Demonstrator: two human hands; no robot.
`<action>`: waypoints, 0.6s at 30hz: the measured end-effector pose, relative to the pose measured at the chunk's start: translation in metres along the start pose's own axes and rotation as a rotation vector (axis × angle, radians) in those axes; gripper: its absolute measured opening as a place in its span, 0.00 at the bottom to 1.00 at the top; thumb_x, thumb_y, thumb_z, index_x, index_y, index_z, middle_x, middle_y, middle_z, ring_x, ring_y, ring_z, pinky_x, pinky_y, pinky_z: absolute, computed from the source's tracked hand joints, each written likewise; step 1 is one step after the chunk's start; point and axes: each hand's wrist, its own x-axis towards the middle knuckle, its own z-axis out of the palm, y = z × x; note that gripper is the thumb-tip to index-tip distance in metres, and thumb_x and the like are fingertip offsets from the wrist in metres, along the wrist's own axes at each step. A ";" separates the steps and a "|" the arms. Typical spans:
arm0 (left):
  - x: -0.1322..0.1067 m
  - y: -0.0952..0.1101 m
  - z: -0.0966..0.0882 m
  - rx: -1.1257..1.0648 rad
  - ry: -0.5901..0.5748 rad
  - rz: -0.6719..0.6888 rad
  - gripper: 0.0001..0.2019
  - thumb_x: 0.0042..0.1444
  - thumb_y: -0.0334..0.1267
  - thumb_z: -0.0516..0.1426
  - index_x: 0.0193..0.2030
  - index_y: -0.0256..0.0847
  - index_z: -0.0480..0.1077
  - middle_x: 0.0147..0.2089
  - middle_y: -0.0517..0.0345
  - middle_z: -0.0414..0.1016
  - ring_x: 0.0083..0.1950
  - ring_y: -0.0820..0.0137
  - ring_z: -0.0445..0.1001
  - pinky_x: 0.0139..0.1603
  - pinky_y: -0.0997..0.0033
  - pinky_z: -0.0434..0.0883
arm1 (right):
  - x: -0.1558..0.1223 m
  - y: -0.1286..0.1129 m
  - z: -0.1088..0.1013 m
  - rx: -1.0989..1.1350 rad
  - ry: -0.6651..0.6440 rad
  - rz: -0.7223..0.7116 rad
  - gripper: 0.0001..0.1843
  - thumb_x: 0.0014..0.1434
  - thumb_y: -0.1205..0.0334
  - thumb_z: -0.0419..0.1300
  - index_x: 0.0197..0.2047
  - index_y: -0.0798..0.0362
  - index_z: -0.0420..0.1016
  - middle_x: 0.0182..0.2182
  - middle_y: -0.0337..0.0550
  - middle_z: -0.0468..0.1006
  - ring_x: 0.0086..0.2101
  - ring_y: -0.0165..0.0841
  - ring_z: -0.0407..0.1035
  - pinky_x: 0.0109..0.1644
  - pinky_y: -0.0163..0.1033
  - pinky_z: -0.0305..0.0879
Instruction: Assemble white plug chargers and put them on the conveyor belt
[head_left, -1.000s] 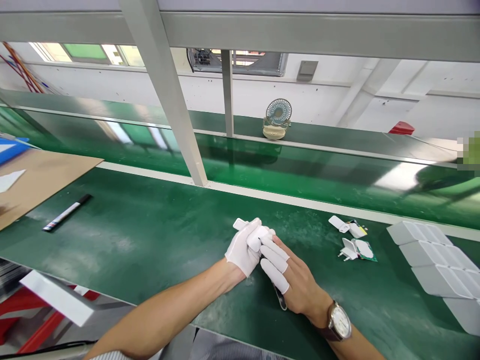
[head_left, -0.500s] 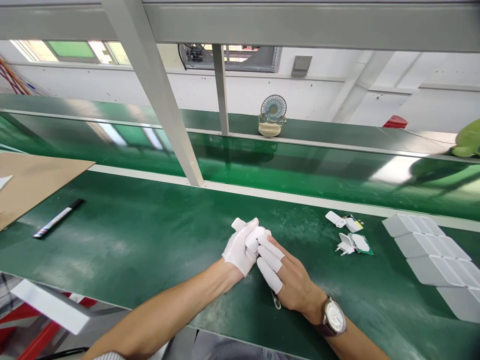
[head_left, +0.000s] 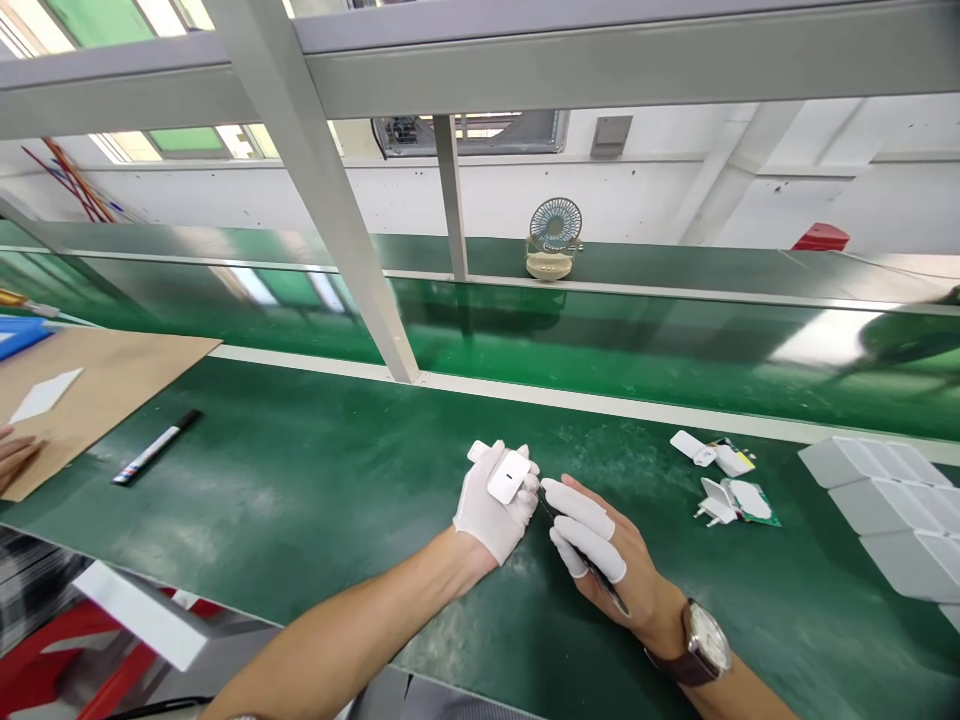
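My left hand (head_left: 491,505), in a white glove, is closed around a white plug charger (head_left: 508,477). A small dark slot shows on the charger's upward face; a white tab pokes out past the fingers at the far left side. Close by on the right, my right hand (head_left: 600,545) has white covers on several fingers and grips a slim dark tool (head_left: 600,580) that looks like tweezers. Its tip is near the left fingertips; whether it touches them I cannot tell. Opened white charger parts with circuit boards (head_left: 739,500) lie to the right on the green table (head_left: 315,480).
White plastic bins (head_left: 892,500) stand at the right. A marker pen (head_left: 157,447) and brown cardboard (head_left: 135,370) lie to the left, with another person's hand (head_left: 16,458) at the cardboard's edge. A grey post (head_left: 352,240) rises behind; a small fan (head_left: 555,235) sits on the back shelf.
My right hand has drawn away to the right from the charger, uncovering its slotted face and the dark tool. The view has shifted, and another person's hand appears at the left edge.
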 end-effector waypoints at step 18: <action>0.019 0.007 -0.007 1.437 -0.165 0.826 0.24 0.49 0.38 0.66 0.55 0.45 0.74 0.43 0.52 0.76 0.38 0.67 0.74 0.41 0.65 0.74 | -0.013 0.051 -0.009 -0.503 -0.092 0.316 0.32 0.58 0.81 0.51 0.64 0.50 0.66 0.58 0.54 0.69 0.53 0.45 0.66 0.54 0.53 0.70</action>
